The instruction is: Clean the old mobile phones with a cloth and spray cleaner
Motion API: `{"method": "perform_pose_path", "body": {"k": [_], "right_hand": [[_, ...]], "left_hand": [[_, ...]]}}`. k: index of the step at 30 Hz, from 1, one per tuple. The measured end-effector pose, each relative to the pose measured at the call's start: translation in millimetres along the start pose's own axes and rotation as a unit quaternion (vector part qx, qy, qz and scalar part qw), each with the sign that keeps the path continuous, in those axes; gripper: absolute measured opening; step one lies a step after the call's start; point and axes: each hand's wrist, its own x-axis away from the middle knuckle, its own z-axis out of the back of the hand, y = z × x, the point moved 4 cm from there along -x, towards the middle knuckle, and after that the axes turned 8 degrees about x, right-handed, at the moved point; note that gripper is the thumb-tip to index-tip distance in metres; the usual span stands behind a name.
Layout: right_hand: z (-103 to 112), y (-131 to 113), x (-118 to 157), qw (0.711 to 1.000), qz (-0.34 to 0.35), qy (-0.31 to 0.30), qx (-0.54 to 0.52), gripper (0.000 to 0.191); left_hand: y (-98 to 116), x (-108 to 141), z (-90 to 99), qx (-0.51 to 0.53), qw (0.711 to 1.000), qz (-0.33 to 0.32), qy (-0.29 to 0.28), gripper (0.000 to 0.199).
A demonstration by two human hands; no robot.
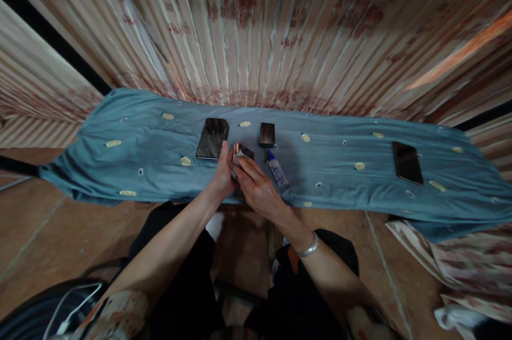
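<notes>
- Dark slab (211,138), phone-like: flat on the blue-green cover (332,165), just beyond the left hand; second edge along its right side, possibly a stack.
- Left hand (223,176): clamped on the left side of the shiny device (247,151), thumb along the edge; fingers beneath mostly hidden.
- Pale cloth (239,154): bunched between right fingers and device. Judged soft, limp, nearly weightless; best pinched at the gathered middle. Greyish white, creased.
- Shiny device, between both hands at the near side of the cover: judged light, stiff, slippery on the glossy face, fragile if glass. Best taken by opposite edges, fingertips off the face. Dark and mirror-like, with orange-brown reflections; near part covered by fingers and cloth; contact with the cover impossible to tell.
- Right hand (256,186): fingers close together, clamped on the pale cloth and pressed toward the device; thumb hidden. Silver bracelet (309,245) at the wrist.
- Small dark case (267,134): flat, glossy, beyond the right hand and apart from it.
- Bottle (278,169): on its side near the right hand; blue cap, clear-looking body, label too small to read.
- Dark phone (407,163): flat at far right, well apart from both hands.
</notes>
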Motion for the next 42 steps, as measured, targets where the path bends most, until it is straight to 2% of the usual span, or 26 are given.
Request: {"method": "perform_pose_path", "body": {"k": [5,11,17,22,31,36,42], "right_hand": [[2,1,0,1.0,-0.018,0.012,-0.022,0.046],[1,3,-1,0.998,-0.047,0.039,-0.021,0.041],[-1,15,0,0.998,-0.061,0.019,0.013,0.041],[4,21,2,0.997,-0.071,0.027,0.025,0.04],[4,10,2,0.999,-0.042,0.026,0.017,0.041],[4,3,2,0.999,-0.027,0.022,0.024,0.045],[10,7,-2,0.998,-0.029,0.002,0.05,0.045]], "left_hand": [[2,8,-7.7,0.012,1.0,0.01,-0.004,0.069],[0,8,-7.0,0.027,1.0,0.013,-0.007,0.067],[8,5,-6.5,0.042,0.999,-0.002,0.003,0.066],[14,4,-3.9,0.062,0.998,-0.019,-0.004,0.064],[6,7,-9.7,0.043,0.999,-0.015,-0.011,0.063],[0,7,-5.4,0.019,1.0,-0.007,-0.007,0.056],[5,5,-7.3,0.022,0.999,-0.019,-0.03,0.06]]}}
